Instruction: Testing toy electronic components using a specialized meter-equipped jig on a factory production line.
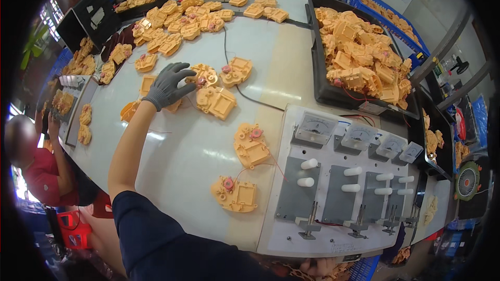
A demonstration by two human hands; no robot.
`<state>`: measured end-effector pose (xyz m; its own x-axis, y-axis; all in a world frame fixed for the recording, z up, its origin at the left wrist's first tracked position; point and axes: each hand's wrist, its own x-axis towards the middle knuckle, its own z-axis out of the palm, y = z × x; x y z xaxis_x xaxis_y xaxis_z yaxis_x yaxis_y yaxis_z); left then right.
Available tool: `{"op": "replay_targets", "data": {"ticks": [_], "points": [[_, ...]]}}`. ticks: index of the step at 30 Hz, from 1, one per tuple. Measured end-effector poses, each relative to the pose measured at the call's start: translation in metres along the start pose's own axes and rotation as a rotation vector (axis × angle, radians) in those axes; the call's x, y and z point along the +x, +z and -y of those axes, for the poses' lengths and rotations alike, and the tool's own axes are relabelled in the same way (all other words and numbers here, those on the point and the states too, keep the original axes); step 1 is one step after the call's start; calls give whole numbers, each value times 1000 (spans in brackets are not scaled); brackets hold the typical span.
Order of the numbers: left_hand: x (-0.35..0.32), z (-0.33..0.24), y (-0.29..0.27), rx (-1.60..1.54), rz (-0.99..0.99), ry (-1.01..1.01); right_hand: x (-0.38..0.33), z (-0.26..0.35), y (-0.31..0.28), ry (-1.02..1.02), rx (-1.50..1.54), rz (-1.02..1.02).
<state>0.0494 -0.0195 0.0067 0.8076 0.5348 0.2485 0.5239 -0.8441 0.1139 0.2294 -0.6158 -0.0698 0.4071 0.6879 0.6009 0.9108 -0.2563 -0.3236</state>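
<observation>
Now the gray-gloved left hand (169,86) curves, thumb and fingers parted, at an orange housing's (206,74) left edge; gripping or not, can't tell. Right hand (319,267) barely shows below, grip unclear. White table (177,164), meter panel (272,234) rightward, a co-worker (49,177) far left.

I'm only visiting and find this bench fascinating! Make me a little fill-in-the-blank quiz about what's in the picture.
1. The glove on the person's left hand, which is at a light-orange plastic part, is coloured ____.
2. Along the far edge of the white panel, the number of dial meters in the row is ____.
3. The large heaped tray beyond that panel is coloured ____.
4. The basket just behind that tray is coloured ____.

Missing words: grey; four; black; blue.
</observation>
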Motion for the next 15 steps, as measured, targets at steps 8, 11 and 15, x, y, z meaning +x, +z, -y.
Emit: {"op": "replay_targets", "data": {"ticks": [8,11,15], "points": [[-104,82,-45,161,-49,-689,4,19,-12,2,85,23],[-155,103,-8,-481,32,-642,-1,18,-8,11,138,-4],[-136,-12,2,-15,15,-592,-4,15,-10,-20,131,-32]]}}
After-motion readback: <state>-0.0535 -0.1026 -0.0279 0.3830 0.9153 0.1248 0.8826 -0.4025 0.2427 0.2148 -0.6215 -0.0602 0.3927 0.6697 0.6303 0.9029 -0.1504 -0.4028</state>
